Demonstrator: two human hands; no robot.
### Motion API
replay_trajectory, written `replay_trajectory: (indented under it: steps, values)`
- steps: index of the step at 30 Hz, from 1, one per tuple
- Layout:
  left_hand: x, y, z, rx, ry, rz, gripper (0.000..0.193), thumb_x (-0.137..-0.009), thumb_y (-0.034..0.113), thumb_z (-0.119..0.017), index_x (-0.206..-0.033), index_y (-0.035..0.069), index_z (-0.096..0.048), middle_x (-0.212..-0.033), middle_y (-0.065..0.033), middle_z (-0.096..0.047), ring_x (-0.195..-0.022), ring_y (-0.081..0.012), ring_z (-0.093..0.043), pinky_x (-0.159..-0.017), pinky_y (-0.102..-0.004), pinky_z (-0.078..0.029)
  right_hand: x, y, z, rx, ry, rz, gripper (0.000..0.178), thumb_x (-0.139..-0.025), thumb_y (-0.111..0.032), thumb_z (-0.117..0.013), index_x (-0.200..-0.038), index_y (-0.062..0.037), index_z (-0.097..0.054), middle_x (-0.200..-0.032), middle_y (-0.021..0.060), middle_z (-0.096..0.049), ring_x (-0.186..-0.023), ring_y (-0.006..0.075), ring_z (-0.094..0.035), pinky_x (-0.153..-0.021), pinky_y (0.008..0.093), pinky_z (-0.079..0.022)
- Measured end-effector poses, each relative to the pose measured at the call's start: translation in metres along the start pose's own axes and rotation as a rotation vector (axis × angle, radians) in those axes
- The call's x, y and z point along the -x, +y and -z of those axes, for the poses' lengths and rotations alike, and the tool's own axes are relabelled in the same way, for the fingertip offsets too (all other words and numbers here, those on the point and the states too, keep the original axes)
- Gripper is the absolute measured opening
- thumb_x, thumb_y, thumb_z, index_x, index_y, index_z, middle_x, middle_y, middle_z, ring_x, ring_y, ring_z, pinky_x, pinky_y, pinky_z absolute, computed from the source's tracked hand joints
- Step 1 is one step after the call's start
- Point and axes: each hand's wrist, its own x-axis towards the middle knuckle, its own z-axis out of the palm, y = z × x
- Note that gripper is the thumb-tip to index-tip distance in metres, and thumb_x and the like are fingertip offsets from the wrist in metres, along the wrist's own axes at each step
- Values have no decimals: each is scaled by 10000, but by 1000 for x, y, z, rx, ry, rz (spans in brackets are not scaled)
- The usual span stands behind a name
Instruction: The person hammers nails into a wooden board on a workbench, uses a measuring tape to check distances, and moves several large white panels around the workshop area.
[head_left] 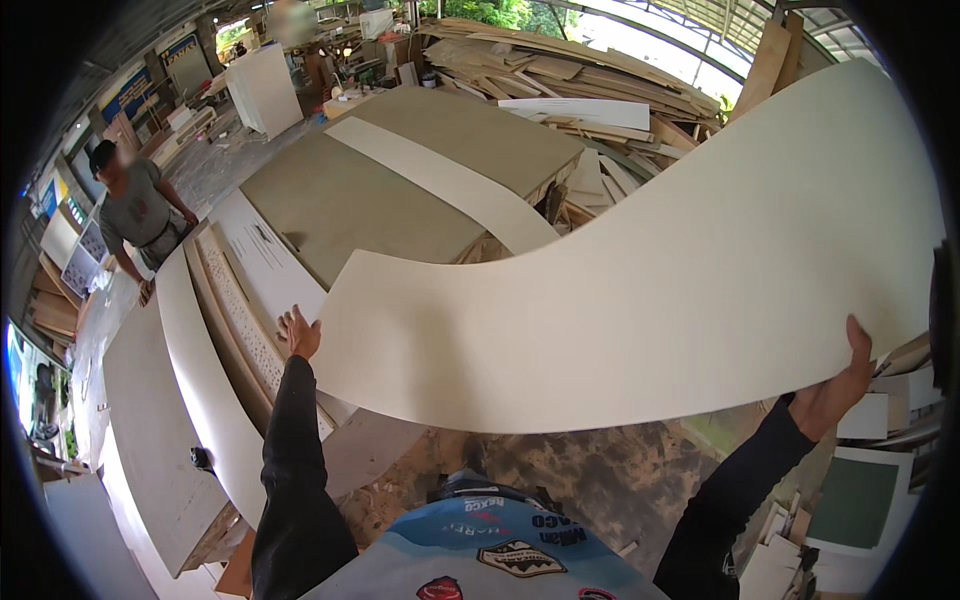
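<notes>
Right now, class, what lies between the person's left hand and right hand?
In the head view, a broad cream sheet spans the stretch from the left hand to the right hand.

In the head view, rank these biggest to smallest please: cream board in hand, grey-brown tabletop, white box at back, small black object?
1. Cream board
2. Grey-brown tabletop
3. White box
4. Small black object
Nearness enlarges the board; true sizes may differ.

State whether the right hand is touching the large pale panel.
Touching: the head view shows the right hand gripping the large pale panel by its edge, thumb laid over its upper face.
</notes>
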Motion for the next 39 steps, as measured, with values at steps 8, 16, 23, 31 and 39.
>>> replay_trajectory:
  steps: [8,16,23,31,39]
  values:
    - [161,252,280,1119,-371,-1162,1087,-679,764,-581,-1377,-61,-458,-1402,-235,-483,-1298,-367,-473,-1059,-473,-366,-48,18,-129,99,-431,403,192,-907,-100,-595,-1026,30,-672,-1025,139,-651,-903,200,-659,-797,305,-520]
    - [245,396,409,656,722,-891,680,-722,155,-799,-1312,10,-493,-1124,-133,-646,-1012,-239,-662,-863,-346,-526,-49,25,-237,-43,-742,771,155,-820,-144,-630,-871,2,-644,-826,125,-626,-725,232,-636,-625,333,-493]
    - [216,359,408,593,1162,-304,323,-826,279,-731,-959,-10,-675,-896,-77,-697,-887,-140,-628,-803,-324,-480,-31,15,-252,-37,-1290,874,178,-815,-188,-626,-866,-22,-666,-791,101,-662,-710,264,-654,-602,349,-512]
    - [314,218,409,42,1178,-173,367,-934,227,-636,-1262,64,-624,-1151,-219,-611,-1034,-278,-613,-907,-328,-529,-83,219,-277,-335,-666,320,587,-663,-323,-842,-1100,-24,-588,-1106,151,-607,-934,279,-642,-810,427,-520]
    - [449,94,399,1120,1321,83,429,-978,121,-551,-1342,-91,-470,-1395,-231,-469,-1205,-286,-493,-1083,-418,-359,30,286,-213,-705,-2107,-37,750,-697,-347,-860,-1314,-75,-532,-1262,172,-603,-1185,297,-563,-1013,389,-436]
